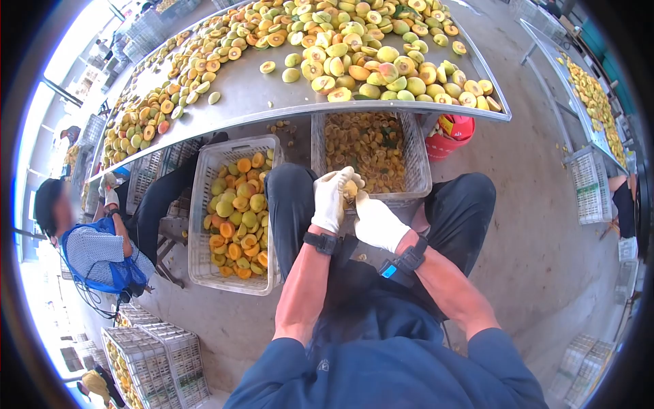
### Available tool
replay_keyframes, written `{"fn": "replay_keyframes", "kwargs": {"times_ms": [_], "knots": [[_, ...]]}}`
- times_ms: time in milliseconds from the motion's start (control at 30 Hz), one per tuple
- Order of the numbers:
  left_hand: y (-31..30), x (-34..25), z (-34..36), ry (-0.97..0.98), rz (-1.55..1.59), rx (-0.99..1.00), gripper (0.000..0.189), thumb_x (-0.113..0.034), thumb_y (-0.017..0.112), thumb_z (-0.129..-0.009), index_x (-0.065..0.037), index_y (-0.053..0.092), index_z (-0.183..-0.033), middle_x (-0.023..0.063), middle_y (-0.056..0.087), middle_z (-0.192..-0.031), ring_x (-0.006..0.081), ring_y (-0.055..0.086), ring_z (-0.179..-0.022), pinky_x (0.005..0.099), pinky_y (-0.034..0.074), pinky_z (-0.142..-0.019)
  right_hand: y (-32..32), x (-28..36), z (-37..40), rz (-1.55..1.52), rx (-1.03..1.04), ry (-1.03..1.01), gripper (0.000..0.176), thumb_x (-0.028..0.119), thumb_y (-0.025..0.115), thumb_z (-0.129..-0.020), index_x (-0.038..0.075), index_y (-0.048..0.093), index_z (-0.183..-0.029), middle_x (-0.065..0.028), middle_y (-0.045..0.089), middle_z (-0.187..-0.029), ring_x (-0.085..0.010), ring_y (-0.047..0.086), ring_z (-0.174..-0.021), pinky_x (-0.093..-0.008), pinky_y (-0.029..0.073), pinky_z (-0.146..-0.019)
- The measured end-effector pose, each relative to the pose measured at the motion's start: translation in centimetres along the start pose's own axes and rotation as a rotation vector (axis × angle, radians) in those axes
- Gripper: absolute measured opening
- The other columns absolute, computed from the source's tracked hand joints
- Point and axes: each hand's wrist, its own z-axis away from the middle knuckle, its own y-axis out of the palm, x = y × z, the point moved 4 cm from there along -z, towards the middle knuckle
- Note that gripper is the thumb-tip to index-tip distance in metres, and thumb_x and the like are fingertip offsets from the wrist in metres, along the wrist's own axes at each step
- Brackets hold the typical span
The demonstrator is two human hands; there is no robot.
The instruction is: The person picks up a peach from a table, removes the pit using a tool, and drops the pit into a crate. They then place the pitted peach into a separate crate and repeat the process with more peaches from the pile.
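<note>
My left hand (332,199), in a white glove, is closed around a yellowish-brown piece of fruit (350,191), probably a halved peach or apricot. Close against it, my right hand (380,221), also gloved, has its fingers pressed together; whatever they hold is hidden. Both hands are above my lap. Just beyond them a crate (427,160) contains brown fruit stones and scraps. To the left of my knee, another crate (197,266) holds yellow, orange and green fruit halves (238,208).
Ahead, a metal table (245,88) carries many halved fruits (354,51). A red bucket (449,138) stands under its right side. At left sits a co-worker (99,245) in a blue apron. Stacked crates (160,358) stand lower left; a second fruit table (545,61) is at right.
</note>
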Motion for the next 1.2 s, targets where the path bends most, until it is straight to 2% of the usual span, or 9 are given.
{"fn": "replay_keyframes", "kwargs": {"times_ms": [233, 333, 467, 667, 833, 900, 967, 1000, 1200], "knots": [[0.6, -1.4, 0.6, 0.224, -0.201, 0.089, 0.022, -0.017, 0.066, -0.09, 0.004, 0.069, -0.084, 0.0116, 0.07, -0.078, 0.0167, 0.065, -0.068, 0.0282, 0.052, -0.064, 0.2, -1.2, -0.3, -0.147, -0.054, -0.128, 0.037, 0.006, 0.05, -0.082, -0.007, 0.044, -0.117, -0.0203, 0.062, -0.086, -0.0349, 0.061, -0.063, -0.0404, 0.051, -0.058], [0.9, -1.4, 0.3, 0.063, -0.161, 0.218, 0.023, -0.018, 0.067, -0.088, 0.004, 0.07, -0.082, 0.0117, 0.07, -0.078, 0.0176, 0.066, -0.069, 0.029, 0.053, -0.066, -2.0, 0.4, 0.7, -0.507, 0.288, 0.222, 0.027, 0.013, 0.053, -0.087, 0.002, 0.046, -0.11, -0.0042, 0.054, -0.076, -0.0102, 0.051, -0.05, -0.0264, 0.044, -0.044], [1.3, -1.1, 0.2, -0.016, -0.286, 0.37, 0.026, -0.022, 0.069, -0.087, 0.003, 0.071, -0.082, 0.0112, 0.071, -0.078, 0.0166, 0.066, -0.07, 0.0295, 0.053, -0.067, -2.4, 0.2, 2.2, -0.651, 0.373, 0.397, 0.02, 0.015, 0.055, -0.086, 0.003, 0.051, -0.1, -0.0055, 0.056, -0.078, -0.0143, 0.056, -0.06, -0.0306, 0.046, -0.052], [1.7, -0.6, 0.0, 0.016, -0.401, 0.533, 0.036, -0.033, 0.066, -0.09, 0.003, 0.071, -0.091, 0.0124, 0.071, -0.084, 0.0181, 0.067, -0.073, 0.0302, 0.054, -0.071, -2.2, -0.6, 2.9, -0.945, 0.436, 0.391, 0.017, 0.019, 0.057, -0.088, 0.008, 0.051, -0.099, 0.0023, 0.051, -0.07, -0.0036, 0.045, -0.047, -0.0203, 0.036, -0.04], [2.2, -0.8, 1.1, 0.04, -0.021, 0.417, 0.051, -0.046, 0.054, -0.096, 0.002, 0.064, -0.111, 0.0173, 0.07, -0.098, 0.0223, 0.068, -0.074, 0.0344, 0.057, -0.072, -2.6, -0.5, 2.6, -1.419, 0.52, 0.448, 0.017, 0.02, 0.059, -0.09, 0.007, 0.052, -0.099, 0.0033, 0.05, -0.069, -0.0023, 0.044, -0.048, -0.0179, 0.034, -0.039], [1.9, -0.3, 1.0, 0.011, -0.03, 0.394, 0.045, -0.041, 0.057, -0.095, 0.003, 0.066, -0.103, 0.0176, 0.07, -0.093, 0.0225, 0.069, -0.074, 0.0332, 0.057, -0.068, -2.6, -0.1, 2.8, -1.429, 0.53, 0.459, 0.017, 0.018, 0.061, -0.089, 0.007, 0.052, -0.099, 0.0018, 0.052, -0.07, -0.0034, 0.046, -0.048, -0.0193, 0.036, -0.04], [1.3, 0.5, 0.4, 0.077, -0.165, 0.188, 0.039, -0.034, 0.06, -0.095, 0.004, 0.068, -0.096, 0.0177, 0.07, -0.087, 0.0233, 0.07, -0.074, 0.0313, 0.057, -0.064, -2.3, 0.0, 2.7, -1.046, 0.357, 0.509, 0.02, 0.017, 0.061, -0.089, 0.005, 0.052, -0.101, -0.0002, 0.054, -0.071, -0.0046, 0.048, -0.048, -0.021, 0.038, -0.04], [1.2, 0.6, 0.4, 0.044, -0.148, 0.152, 0.032, -0.026, 0.061, -0.093, 0.005, 0.068, -0.091, 0.0172, 0.07, -0.082, 0.024, 0.07, -0.073, 0.0305, 0.056, -0.062, -2.0, 0.0, 2.5, -0.872, 0.29, 0.426, 0.023, 0.017, 0.06, -0.086, 0.0, 0.053, -0.101, -0.0076, 0.059, -0.074, -0.0141, 0.056, -0.053, -0.0292, 0.045, -0.045], [1.3, 2.3, -0.4, -0.158, -0.057, 0.109, 0.026, -0.019, 0.06, -0.089, 0.006, 0.066, -0.089, 0.0179, 0.069, -0.079, 0.0257, 0.069, -0.066, 0.0332, 0.055, -0.046, -0.3, -1.6, 1.9, -0.381, 0.1, 0.202, 0.022, 0.013, 0.054, -0.085, -0.002, 0.053, -0.1, -0.0074, 0.058, -0.07, -0.0138, 0.053, -0.047, -0.0299, 0.044, -0.041]]}}
